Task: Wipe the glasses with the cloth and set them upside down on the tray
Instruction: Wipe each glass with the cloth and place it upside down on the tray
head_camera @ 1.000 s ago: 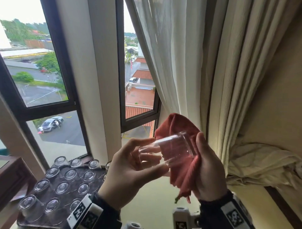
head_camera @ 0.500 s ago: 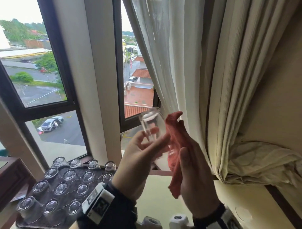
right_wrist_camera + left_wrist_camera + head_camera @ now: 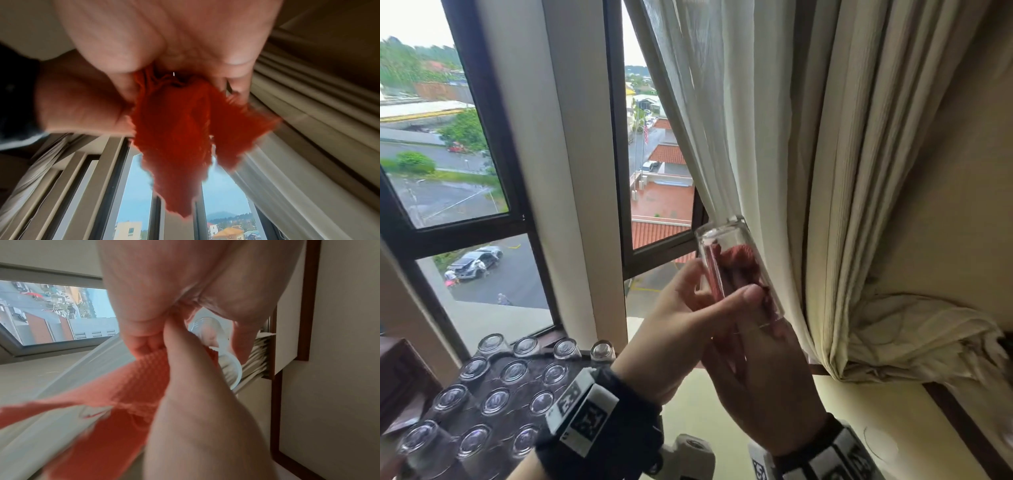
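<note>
The left hand (image 3: 681, 329) grips the slick, fragile glass (image 3: 736, 270) by its wall. The right hand (image 3: 767, 387) seemingly pinches the soft cloth (image 3: 739, 260) stuffed inside.

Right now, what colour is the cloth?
Red-orange cloth, clearest in the right wrist view.

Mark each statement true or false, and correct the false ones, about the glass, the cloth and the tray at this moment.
1. The left hand holds the glass. True.
2. The red cloth is pushed inside the glass. True.
3. The held glass stands on the tray. False: it is held up in the air, near the curtain.
4. The glasses on the tray stand mouth up. False: they are upside down.
5. The right hand holds the cloth. True.
</note>
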Demonstrator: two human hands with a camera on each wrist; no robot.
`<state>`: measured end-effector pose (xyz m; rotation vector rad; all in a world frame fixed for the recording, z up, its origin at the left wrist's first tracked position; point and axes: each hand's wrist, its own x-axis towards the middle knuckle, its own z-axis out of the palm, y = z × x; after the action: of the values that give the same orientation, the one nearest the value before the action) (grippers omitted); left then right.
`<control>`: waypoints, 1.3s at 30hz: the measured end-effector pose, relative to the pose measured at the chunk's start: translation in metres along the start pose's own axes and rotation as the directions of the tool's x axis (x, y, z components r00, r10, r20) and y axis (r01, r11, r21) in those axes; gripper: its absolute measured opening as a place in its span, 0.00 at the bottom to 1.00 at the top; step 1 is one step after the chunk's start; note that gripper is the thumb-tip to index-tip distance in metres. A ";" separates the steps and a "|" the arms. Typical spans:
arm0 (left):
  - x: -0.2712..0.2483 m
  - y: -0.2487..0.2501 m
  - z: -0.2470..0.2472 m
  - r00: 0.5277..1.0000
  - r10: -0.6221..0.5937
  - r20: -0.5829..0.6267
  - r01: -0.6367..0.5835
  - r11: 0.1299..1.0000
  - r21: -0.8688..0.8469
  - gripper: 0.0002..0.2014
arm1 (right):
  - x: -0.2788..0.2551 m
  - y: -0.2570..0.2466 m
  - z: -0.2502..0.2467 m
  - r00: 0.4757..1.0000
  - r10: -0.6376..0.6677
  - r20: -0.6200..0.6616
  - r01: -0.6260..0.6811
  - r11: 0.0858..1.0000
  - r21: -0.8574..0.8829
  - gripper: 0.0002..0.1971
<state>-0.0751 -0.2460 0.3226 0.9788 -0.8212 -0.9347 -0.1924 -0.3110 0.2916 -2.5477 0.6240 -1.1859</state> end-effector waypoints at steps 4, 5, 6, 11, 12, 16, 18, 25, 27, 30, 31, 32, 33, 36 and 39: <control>0.001 -0.011 -0.003 0.998 -0.061 0.008 0.062 0.997 -0.052 0.21 | -0.004 0.003 -0.008 0.992 0.027 0.126 -0.021 0.999 -0.047 0.25; 0.001 -0.012 -0.005 0.997 -0.071 0.010 0.072 0.996 -0.059 0.21 | -0.007 0.004 -0.007 0.995 0.023 0.101 -0.017 0.998 -0.059 0.24; 0.001 -0.013 -0.006 0.997 -0.077 0.008 0.078 0.996 -0.054 0.21 | -0.010 0.005 -0.007 0.998 0.012 0.059 -0.008 0.998 -0.064 0.24; 0.001 -0.010 -0.009 0.998 -0.060 0.006 0.060 0.997 0.056 0.16 | -0.024 0.010 0.001 0.999 -0.025 0.045 0.029 0.993 -0.112 0.25; 0.000 -0.010 -0.010 0.999 -0.046 0.016 0.044 0.995 0.094 0.16 | -0.025 0.010 0.002 0.997 0.016 0.075 -0.006 0.991 -0.137 0.25; -0.007 -0.009 -0.008 0.995 -0.020 0.095 0.005 0.988 0.157 0.20 | -0.022 0.007 -0.001 0.988 0.134 0.072 -0.130 0.990 -0.063 0.19; -0.009 -0.006 -0.008 0.992 -0.011 0.129 -0.009 0.988 0.155 0.21 | -0.023 0.000 -0.002 0.986 0.160 0.049 -0.165 0.978 0.127 0.19; -0.015 0.003 -0.009 0.955 -0.083 0.285 0.082 0.997 0.015 0.38 | -0.021 -0.044 -0.031 0.870 0.263 0.417 -0.478 0.250 0.842 0.11; -0.015 0.005 -0.005 0.977 -0.077 0.199 0.066 0.996 0.064 0.31 | -0.020 -0.041 -0.030 0.854 0.304 0.422 -0.497 0.236 0.835 0.11; -0.017 0.011 0.011 1.000 -0.026 -0.016 0.029 0.968 0.248 0.25 | -0.018 -0.020 -0.020 0.955 0.243 0.172 -0.297 0.813 0.500 0.05; -0.018 0.012 0.017 0.997 0.011 -0.076 0.014 0.948 0.318 0.24 | -0.015 -0.016 -0.018 0.981 0.167 0.098 -0.185 0.956 0.226 0.06; -0.019 0.012 0.021 0.993 0.034 -0.111 0.009 0.928 0.372 0.23 | -0.014 -0.010 -0.016 0.987 0.120 0.110 -0.122 0.992 0.012 0.09; -0.019 0.011 0.023 0.992 0.039 -0.118 0.012 0.918 0.396 0.23 | -0.015 -0.005 -0.015 0.989 0.092 0.119 -0.082 0.993 -0.087 0.11; -0.015 0.003 0.014 1.000 -0.024 0.000 0.023 0.961 0.275 0.28 | -0.013 -0.015 -0.023 0.974 0.195 0.114 -0.216 0.953 0.212 0.15; -0.018 -0.004 0.004 0.987 -0.051 0.153 0.053 0.999 -0.007 0.39 | -0.015 -0.038 -0.039 0.855 0.310 0.416 -0.514 0.400 0.759 0.12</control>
<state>-0.0866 -0.2321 0.3177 0.9313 -0.9218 -1.0679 -0.2206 -0.2722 0.3215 -1.4786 0.4136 -0.7228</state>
